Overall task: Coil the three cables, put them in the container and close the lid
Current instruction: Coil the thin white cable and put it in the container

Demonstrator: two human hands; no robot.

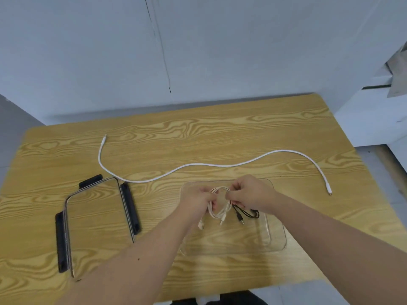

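Observation:
Over the clear plastic container (273,238), my left hand (198,201) and my right hand (248,194) both grip a coiled pinkish-white cable (220,213). Its loops and plug ends hang down between them. A coiled black cable (246,213) lies inside the container just under my right hand. A long white cable (198,165) lies uncoiled in a wavy line across the wooden table behind the container. The clear lid (97,221) with black clips rests flat on the table to the left of the container.
The wooden table (220,133) stands against a pale wall. A white cabinet (374,119) sits beyond the right corner. The table's front edge is near my body, with dark clothing visible below it.

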